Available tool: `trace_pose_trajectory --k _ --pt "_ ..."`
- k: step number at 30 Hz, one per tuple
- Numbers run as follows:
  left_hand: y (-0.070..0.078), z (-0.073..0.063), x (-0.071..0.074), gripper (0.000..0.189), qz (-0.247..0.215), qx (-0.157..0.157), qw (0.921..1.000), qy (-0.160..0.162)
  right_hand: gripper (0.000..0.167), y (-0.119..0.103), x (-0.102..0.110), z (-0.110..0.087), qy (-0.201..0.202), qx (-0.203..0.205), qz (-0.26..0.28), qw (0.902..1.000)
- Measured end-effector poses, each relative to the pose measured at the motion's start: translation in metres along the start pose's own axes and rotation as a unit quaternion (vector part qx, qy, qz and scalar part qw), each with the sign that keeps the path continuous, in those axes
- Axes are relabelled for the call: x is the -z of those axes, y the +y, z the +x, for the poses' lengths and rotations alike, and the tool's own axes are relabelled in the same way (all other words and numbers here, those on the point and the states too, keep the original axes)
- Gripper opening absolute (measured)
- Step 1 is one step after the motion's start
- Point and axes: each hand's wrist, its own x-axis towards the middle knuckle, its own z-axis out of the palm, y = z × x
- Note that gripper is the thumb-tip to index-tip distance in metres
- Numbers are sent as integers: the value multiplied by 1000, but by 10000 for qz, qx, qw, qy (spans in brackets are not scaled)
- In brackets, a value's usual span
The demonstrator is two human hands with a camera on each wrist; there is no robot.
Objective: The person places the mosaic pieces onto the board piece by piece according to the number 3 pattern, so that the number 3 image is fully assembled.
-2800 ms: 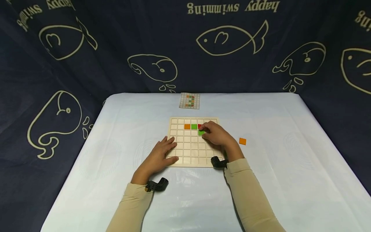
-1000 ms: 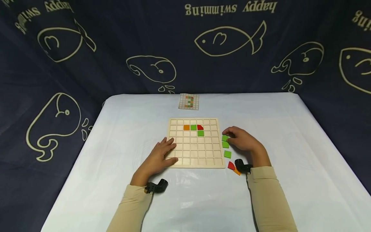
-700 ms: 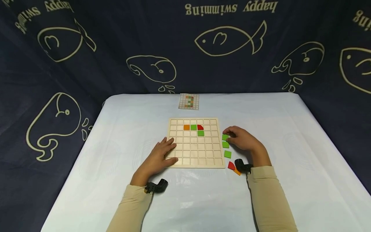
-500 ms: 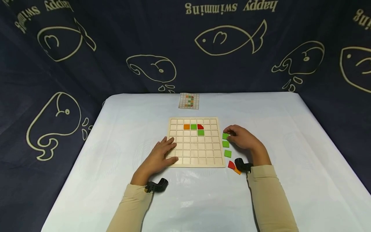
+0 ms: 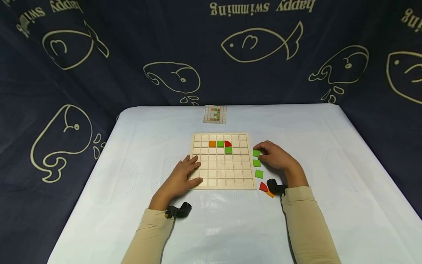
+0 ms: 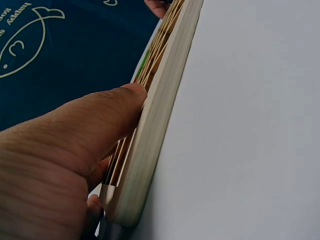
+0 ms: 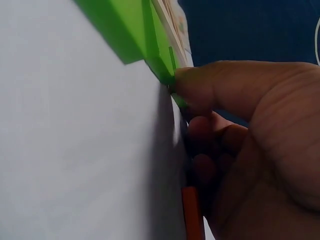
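In the head view, my left hand (image 5: 179,179) rests on the left edge of a wooden grid board (image 5: 216,173), fingers spread; its thumb lies on the near rim in the left wrist view. Just right of the board, my right hand (image 5: 275,156) pinches a green square tile (image 5: 256,153) between thumb and fingertips. Two more green tiles lie nearer: a middle green tile (image 5: 256,163) and a near green tile (image 5: 259,174). Set in the board are an orange tile (image 5: 212,143), a green tile (image 5: 220,143), a red quarter-round tile (image 5: 228,143) and another green tile (image 5: 228,150).
A pattern card (image 5: 215,114) lies behind the board. Near the right wrist are a loose red tile (image 5: 263,187) and an orange tile (image 5: 270,193), partly covered. Another orange tile (image 7: 192,212) shows below the right hand in its wrist view. White cloth (image 5: 132,146) covers the table.
From over the board, my right hand has moved right to the loose green tiles, uncovering the red and green tiles in the grid. Lately it shifted the pinched tile slightly away. The left hand stays put.
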Motion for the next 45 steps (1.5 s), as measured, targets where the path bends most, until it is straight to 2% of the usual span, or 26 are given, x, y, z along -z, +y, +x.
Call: trace_pose_trajectory --k 6,21,33,40,45 --pt "1 0 0 62 -2 21 10000 0 33 -1 0 1 -14 -62 -183 9998" --pt "1 0 0 61 -16 29 10000 46 31 -5 -1 1 167 -117 68 9998" --pt "1 1 0 61 1 -5 10000 15 30 -27 -1 0 166 363 170 9991" --pt "3 0 1 61 -22 51 10000 1 29 -42 -5 2 35 737 251 9970" --pt "3 0 1 62 -3 49 10000 9 29 -51 -8 3 -93 820 393 9958"
